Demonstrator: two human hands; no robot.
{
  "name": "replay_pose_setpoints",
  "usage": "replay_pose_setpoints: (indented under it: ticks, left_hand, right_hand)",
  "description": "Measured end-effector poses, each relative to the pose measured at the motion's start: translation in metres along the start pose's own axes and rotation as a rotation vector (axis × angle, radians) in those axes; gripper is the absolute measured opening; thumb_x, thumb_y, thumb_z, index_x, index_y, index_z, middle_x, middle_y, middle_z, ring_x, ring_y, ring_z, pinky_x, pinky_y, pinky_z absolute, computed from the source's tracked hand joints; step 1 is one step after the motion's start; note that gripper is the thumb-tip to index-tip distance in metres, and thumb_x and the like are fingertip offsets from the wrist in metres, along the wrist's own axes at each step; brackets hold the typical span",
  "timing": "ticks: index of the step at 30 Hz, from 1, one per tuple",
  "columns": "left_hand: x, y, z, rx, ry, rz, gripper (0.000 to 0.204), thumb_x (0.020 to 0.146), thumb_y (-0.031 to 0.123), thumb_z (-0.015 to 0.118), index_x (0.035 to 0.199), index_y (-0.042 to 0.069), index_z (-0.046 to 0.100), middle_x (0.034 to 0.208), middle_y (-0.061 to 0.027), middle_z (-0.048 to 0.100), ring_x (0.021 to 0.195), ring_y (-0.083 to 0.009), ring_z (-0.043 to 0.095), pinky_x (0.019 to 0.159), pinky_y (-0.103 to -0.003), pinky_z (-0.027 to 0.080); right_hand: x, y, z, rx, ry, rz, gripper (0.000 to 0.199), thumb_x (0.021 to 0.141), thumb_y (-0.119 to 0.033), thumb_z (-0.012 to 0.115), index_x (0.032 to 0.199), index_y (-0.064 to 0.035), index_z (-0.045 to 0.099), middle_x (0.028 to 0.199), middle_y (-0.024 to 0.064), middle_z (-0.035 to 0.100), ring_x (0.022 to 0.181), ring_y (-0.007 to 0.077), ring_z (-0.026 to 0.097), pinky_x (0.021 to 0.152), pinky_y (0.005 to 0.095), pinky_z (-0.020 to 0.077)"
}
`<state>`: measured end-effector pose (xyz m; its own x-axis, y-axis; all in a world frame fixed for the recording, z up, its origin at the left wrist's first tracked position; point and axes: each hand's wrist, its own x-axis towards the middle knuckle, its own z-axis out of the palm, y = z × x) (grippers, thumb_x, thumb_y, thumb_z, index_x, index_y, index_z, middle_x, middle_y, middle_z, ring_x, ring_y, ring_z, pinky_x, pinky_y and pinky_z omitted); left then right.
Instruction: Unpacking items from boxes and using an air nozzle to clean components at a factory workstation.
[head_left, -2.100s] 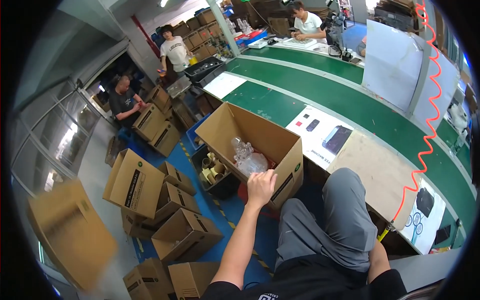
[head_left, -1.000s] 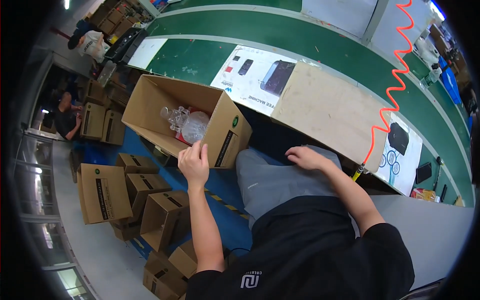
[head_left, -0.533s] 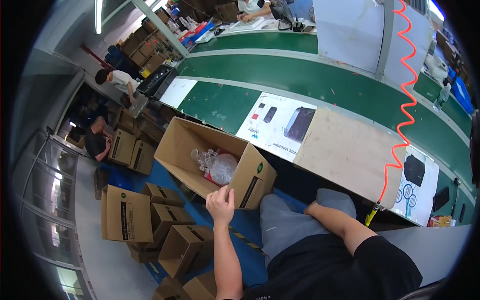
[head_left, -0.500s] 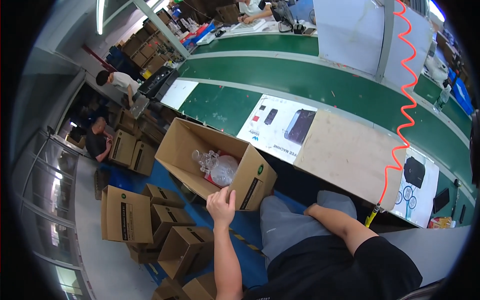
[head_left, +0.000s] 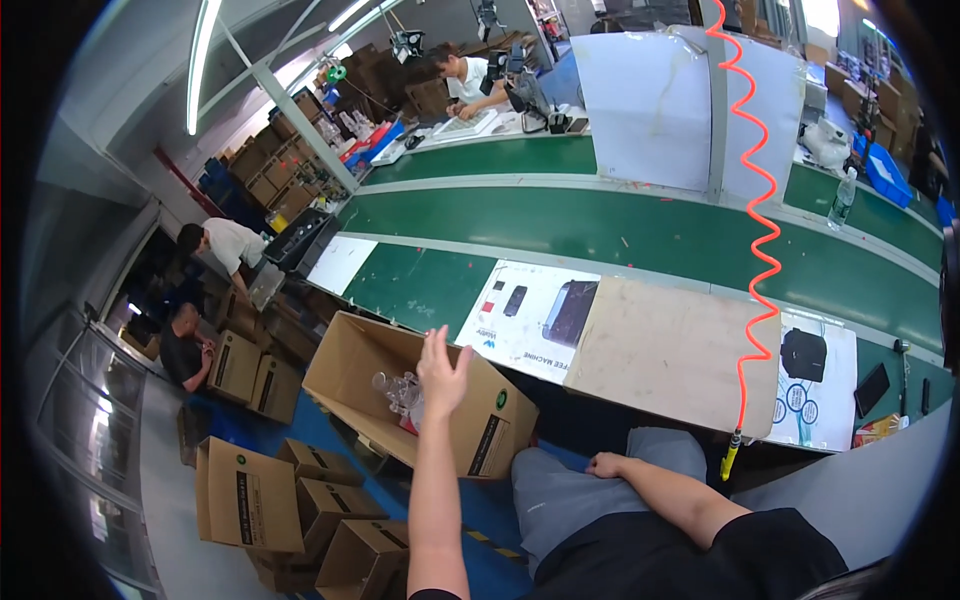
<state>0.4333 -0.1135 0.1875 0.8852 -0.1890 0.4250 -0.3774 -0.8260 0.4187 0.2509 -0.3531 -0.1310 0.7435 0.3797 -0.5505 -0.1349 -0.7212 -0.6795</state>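
Beside a green work surface (head_left: pixel 410 285), our left hand (head_left: pixel 442 380), curled over the near rim of an open carton (head_left: pixel 515 425) a half-second ago, now rises above it, thumb apart, fingers extended and gripping nothing; we judge that this leaves the carton free of our hold. It sits just left of our grey trousers (head_left: pixel 565 500), clear vessels (head_left: pixel 403 390) inside, partly hidden, rounded and shiny, whether glass or plastic we cannot tell. Our right hand (head_left: pixel 605 465) rests on the soft, creased cloth; whether its fingers are together or apart, we cannot tell. Matte brown cartons (head_left: pixel 250 495), a flat, scuffed tan panel (head_left: pixel 680 350) and a coiled orange-red hose (head_left: pixel 768 232) surround us.
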Motion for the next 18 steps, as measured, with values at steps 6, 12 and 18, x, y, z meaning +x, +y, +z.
replay_pose_setpoints:
  ticks: [6, 12, 18]
  left_hand:
    - [-0.007, -0.011, 0.040, -0.140, -0.175, -0.085, 0.059, 0.087, 0.036, 0.070, 0.135, 0.006, 0.054, 0.159, -0.0219, 0.022, 0.150, -0.0402, 0.008, 0.120, -0.047, 0.018]
    - [-0.015, -0.022, 0.032, -0.246, 0.069, -0.242, 0.081, 0.086, 0.037, 0.072, 0.151, 0.009, 0.032, 0.160, -0.0274, 0.015, 0.150, -0.0421, 0.009, 0.119, -0.050, 0.016]
    - [-0.022, -0.036, 0.022, -0.795, -0.265, -0.585, 0.087, 0.094, 0.039, 0.063, 0.152, -0.009, 0.017, 0.143, -0.0257, 0.047, 0.132, -0.0294, 0.047, 0.107, -0.033, 0.038]
  right_hand:
    - [0.005, -0.008, -0.008, 0.238, 0.079, -0.006, 0.037, 0.091, -0.037, 0.062, 0.111, -0.0077, 0.073, 0.110, 0.0174, 0.071, 0.104, 0.0316, 0.067, 0.091, 0.0403, 0.0517]
    - [0.007, 0.017, -0.005, 0.285, 0.072, 0.081, 0.031, 0.090, -0.032, 0.064, 0.103, -0.0055, 0.075, 0.098, 0.0130, 0.074, 0.093, 0.0250, 0.070, 0.085, 0.0380, 0.0535]
    - [0.007, 0.000, -0.011, 0.377, 0.055, 0.042, 0.027, 0.092, -0.025, 0.064, 0.102, -0.0015, 0.073, 0.092, 0.0111, 0.073, 0.084, 0.0195, 0.069, 0.079, 0.0338, 0.0536]
